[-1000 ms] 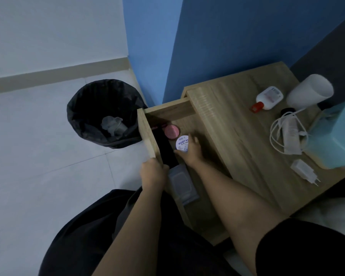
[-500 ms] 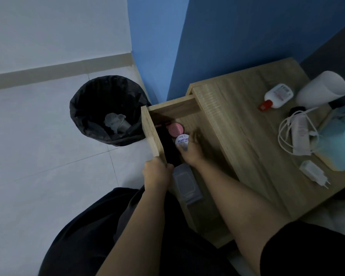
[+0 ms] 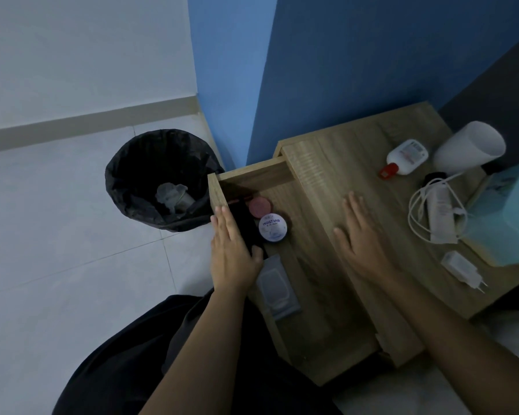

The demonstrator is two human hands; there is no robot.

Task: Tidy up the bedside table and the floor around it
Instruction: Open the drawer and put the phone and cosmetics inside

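Neither grip held anything: left hand point(image 3: 232, 253) lay flat on the open drawer point(image 3: 253, 176) front, right hand point(image 3: 361, 238) spread over the worktop point(image 3: 336, 163). Judging so, shutting the drawer came next; charger point(image 3: 463, 269), cable point(image 3: 417, 211) and bottle point(image 3: 406, 155) waited beyond.

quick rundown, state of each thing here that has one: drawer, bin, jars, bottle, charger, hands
drawer: pulled open
bin: lined, rubbish at bottom
white jar: lid on, in drawer
pink jar: lid on, in drawer
bottle: lying down, capped
charger: unplugged, on tabletop
left hand: open, on drawer front
right hand: open, empty
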